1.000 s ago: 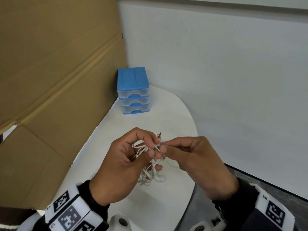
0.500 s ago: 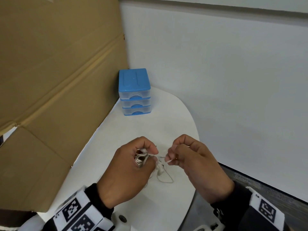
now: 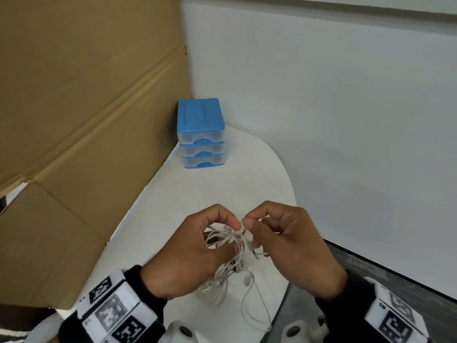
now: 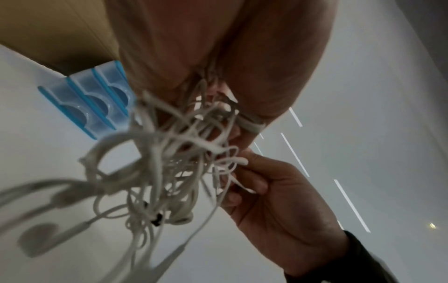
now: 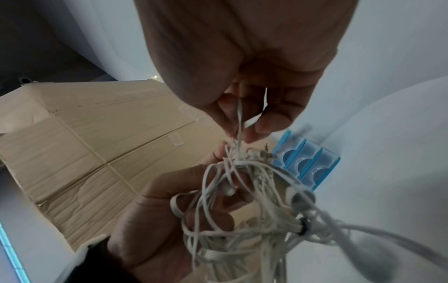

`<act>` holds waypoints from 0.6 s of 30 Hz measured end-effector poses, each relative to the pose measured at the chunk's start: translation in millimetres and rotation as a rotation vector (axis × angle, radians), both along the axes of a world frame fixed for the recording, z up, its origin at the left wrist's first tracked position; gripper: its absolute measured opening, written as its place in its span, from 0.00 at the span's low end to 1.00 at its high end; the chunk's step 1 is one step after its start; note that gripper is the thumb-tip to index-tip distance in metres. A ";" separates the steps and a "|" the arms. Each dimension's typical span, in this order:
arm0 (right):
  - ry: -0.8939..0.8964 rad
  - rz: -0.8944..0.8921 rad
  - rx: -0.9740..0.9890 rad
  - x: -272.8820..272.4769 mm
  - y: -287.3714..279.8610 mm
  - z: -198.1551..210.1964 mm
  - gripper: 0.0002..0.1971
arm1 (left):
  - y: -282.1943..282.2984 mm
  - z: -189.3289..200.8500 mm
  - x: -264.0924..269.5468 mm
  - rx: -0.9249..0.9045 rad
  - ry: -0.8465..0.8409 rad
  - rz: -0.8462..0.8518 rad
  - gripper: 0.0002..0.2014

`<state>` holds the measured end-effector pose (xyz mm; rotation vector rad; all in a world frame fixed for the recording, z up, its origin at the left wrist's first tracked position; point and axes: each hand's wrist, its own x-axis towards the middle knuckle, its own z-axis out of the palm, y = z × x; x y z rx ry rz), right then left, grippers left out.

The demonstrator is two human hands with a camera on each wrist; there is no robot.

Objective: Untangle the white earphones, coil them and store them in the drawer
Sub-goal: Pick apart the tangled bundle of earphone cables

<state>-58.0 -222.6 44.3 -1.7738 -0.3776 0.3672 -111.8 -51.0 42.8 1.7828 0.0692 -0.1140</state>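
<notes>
A tangled bundle of white earphones (image 3: pixel 228 253) hangs between both hands above the near end of the white table (image 3: pixel 173 219). My left hand (image 3: pixel 197 248) grips the main knot of cord (image 4: pixel 169 153), fingers curled round it. My right hand (image 3: pixel 279 243) pinches a single strand (image 5: pixel 239 114) at the top of the knot between thumb and fingertips. Loose loops and an earbud (image 3: pixel 247 278) dangle down toward the table. The small drawer unit (image 3: pixel 200 134), blue-topped with three clear drawers, stands at the far end, all drawers closed.
A large cardboard sheet (image 3: pixel 86 107) leans along the left side of the table. A white wall (image 3: pixel 321 107) runs behind and to the right. The table's right edge drops to a dark floor (image 3: pixel 371 273).
Both hands rose and came together again at the knot. The right hand let go of the strand it had drawn out and pinches a new one at the top.
</notes>
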 end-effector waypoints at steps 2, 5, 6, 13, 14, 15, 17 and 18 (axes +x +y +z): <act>0.044 -0.015 0.010 -1.1 0.6 0.1 0.07 | -0.1 -3.6 -0.4 0.086 -0.012 0.028 0.09; 0.082 -0.012 -0.002 -0.7 -1.0 1.6 0.06 | -3.9 -6.6 -1.7 0.104 -0.012 0.046 0.08; 0.084 -0.014 -0.009 0.0 -1.9 1.9 0.07 | -6.5 -6.1 -2.3 0.060 0.003 0.050 0.06; 0.106 -0.037 0.021 6.6 -3.7 -4.5 0.07 | -4.6 -7.1 1.7 -0.173 0.051 0.101 0.08; 0.117 -0.045 0.021 8.4 -4.2 -5.8 0.07 | -3.3 -8.5 2.9 -0.186 0.036 0.105 0.07; 0.137 -0.057 0.024 10.3 -4.7 -6.7 0.08 | -2.1 -9.6 3.7 -0.191 0.021 0.105 0.07; 0.238 -0.073 0.080 13.5 -6.8 -7.1 0.09 | -0.5 -12.4 4.7 -0.176 0.006 0.086 0.08; 0.320 -0.074 0.153 14.6 -7.3 -6.2 0.08 | -0.1 -14.0 5.1 -0.151 -0.005 0.072 0.08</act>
